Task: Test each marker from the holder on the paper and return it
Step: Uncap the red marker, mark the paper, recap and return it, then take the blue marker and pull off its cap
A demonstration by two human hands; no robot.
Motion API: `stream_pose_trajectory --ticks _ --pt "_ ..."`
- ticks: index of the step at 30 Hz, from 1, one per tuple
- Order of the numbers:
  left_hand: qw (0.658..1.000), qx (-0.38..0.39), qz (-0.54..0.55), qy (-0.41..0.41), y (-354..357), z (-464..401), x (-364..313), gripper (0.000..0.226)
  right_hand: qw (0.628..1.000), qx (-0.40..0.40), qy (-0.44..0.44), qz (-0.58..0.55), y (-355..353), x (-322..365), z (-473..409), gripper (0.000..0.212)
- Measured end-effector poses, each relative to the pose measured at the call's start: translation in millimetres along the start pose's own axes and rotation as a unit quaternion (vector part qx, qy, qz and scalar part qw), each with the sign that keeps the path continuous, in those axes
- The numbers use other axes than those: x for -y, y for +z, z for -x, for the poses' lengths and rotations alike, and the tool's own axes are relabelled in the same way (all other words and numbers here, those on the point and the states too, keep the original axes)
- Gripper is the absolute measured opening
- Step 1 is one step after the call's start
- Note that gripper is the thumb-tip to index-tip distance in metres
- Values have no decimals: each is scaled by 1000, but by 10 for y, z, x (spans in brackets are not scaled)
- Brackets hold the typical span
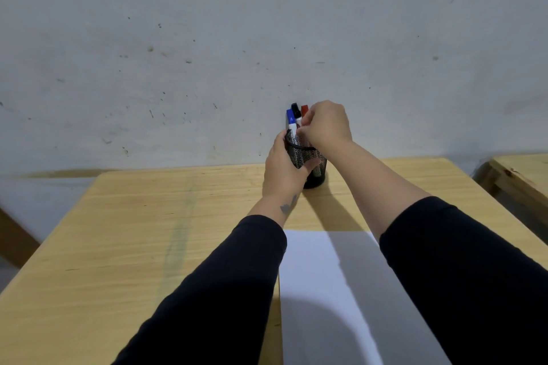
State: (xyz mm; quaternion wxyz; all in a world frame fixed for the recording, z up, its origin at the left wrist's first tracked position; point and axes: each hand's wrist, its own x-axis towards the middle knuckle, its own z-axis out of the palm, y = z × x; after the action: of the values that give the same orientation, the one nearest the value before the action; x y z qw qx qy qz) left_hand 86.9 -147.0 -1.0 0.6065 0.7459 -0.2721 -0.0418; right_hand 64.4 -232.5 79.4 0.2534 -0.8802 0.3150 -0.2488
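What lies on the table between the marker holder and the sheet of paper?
In the head view, nothing stands between the holder and the paper. That strip of table is bare wood, crossed only by the two forearms above it and their shadow.

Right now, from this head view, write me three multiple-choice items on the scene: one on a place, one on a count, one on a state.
1. Where does the mesh holder stand?
A. On the paper
B. On the wooden table, beyond the paper
C. On the floor

2. How many marker caps show above the holder?
A. One
B. Three
C. Six

3. What is the left hand doing?
A. Gripping the holder's side
B. Lying flat on the paper
C. Resting off the table

Answers: 1 B, the holder sits on bare table past the paper. 2 B, a blue cap, a black cap and a red cap show. 3 A, its fingers wrap the mesh while the right hand pinches at the markers.
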Motion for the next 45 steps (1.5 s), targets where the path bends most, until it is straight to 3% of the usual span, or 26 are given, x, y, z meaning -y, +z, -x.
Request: stream_pose_trajectory --ticks 3,9,15,21,26,28,34,37,41,43,45 --pt "1000 5 -9 -7 1 1 -4 85 998 58 10 8 55 4 -7 24" --pt "1000 7 7 -11 9 14 -7 78 998 55 5 10 130 14 -2 15" --pt "999 6 -19 -27 -2 -2 -28 83 991 -32 -38 -128 -246 194 29 21" --pt "998 5 -57 -15 -189 -7 -279 77 975 -51 -62 -208 -735 346 187 25" --pt "994 -73 14 78 -525 188 -751 40 983 42 -60 -168 -762 116 455 24" --pt "993 -49 36 100 -628 288 -812 34 985 77 -67 -140 -681 5 610 20" --pt "998 8 23 61 -745 589 -655 17 983 129 -90 -92 -577 -122 1031 20" --pt "999 14 5 48 -778 707 -613 13 990 81 -87 -81 -517 -166 1185 25" --pt "997 -67 6 32 -776 824 -543 11 990 -92 -35 -103 -348 -229 1503 25" --pt "995 -90 11 31 -753 894 -523 11 963 -43 82 -254 -262 -245 1586 24" --pt "996 -78 12 34 -701 973 -508 12 853 55 227 -467 -236 -217 1598 26"
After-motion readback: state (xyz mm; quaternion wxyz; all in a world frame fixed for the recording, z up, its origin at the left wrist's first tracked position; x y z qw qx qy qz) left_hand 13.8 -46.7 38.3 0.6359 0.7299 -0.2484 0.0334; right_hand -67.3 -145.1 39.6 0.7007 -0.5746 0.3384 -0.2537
